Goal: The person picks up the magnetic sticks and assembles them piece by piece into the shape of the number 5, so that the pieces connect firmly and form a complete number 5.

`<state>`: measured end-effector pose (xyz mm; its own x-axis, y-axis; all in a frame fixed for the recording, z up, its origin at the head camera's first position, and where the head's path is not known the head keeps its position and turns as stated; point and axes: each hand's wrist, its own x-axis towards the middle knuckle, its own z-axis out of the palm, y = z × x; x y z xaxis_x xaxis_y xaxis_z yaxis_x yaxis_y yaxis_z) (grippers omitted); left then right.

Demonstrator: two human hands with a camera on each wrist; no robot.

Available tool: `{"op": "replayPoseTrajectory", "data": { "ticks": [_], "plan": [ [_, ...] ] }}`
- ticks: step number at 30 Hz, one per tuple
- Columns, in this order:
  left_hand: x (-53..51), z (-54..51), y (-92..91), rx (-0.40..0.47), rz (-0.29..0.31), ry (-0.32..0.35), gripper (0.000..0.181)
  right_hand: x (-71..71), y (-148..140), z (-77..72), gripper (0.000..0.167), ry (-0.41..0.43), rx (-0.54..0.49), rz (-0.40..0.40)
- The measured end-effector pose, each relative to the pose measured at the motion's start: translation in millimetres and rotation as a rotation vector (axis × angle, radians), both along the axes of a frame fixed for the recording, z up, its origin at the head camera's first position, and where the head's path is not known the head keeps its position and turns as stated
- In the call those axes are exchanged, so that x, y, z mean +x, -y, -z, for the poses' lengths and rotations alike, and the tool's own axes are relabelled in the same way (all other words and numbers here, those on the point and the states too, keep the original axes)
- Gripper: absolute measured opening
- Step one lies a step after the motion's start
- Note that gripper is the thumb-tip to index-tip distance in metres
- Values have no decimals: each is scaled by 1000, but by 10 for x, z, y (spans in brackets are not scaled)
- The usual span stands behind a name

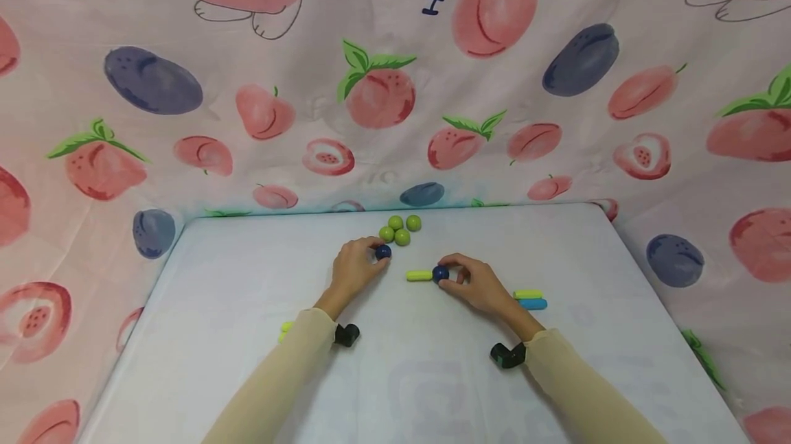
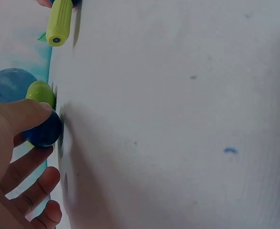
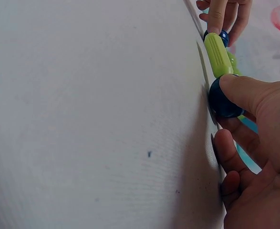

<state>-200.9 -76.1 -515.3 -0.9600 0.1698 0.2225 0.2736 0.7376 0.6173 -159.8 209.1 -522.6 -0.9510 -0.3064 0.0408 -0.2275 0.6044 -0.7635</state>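
Two small, round, shiny dark blue balls [image 1: 441,274], both held. One pinched between thumb and finger of the left hand [image 1: 356,269], with the other fingers loosely bent. One pinched the same way by the right hand [image 1: 480,284], near the middle of the flat white table [image 1: 204,293].

Touching the ball on the right, one lime-green ridged stick [image 1: 419,276], straight, with rounded edges and a little dark round spot on its free end. Pointing left, apart from the other blue ball.

Four smooth, glossy green balls [image 1: 402,237], bunched near the far edge, just past the ball on the left. Cannot tell if touching it.

Two more sticks beside the right wrist, lying side by side: one lime-yellow stick [image 1: 528,294] and one bright blue stick [image 1: 533,304]. By the left sleeve, two yellow-green ends [image 1: 287,326], mostly hidden.

Two soft beige sleeves [image 1: 278,375] and two chunky black wrist gadgets [image 1: 347,335]. Behind, hanging pinkish cloth [image 1: 247,63], a bit wrinkly, with red and blue fruit pictures.
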Motion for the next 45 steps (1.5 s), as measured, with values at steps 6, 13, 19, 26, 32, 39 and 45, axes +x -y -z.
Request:
{"op": "replayPoseTrajectory", "data": {
  "ticks": [6,13,19,26,32,39,45],
  "plan": [
    [6,8,60,65,40,32,33,-2,7,15,37,-14,-6,4],
    [28,9,116,100,101,105,29,-5,29,38,37,-35,10,17],
    [74,-33,96,121,174,151,29,-4,34,27,38,-42,-1,35],
    [127,-62,45,117,224,174,30,-12,47,21,38,-36,-10,46],
    [152,-79,20,113,235,181,31,-7,51,40,39,-40,-9,57],
    [148,-50,4,104,232,189,31,-16,64,49,39,-35,1,69],
    [146,-41,-12,106,247,183,30,-7,74,29,39,-35,1,66]
  ]
}}
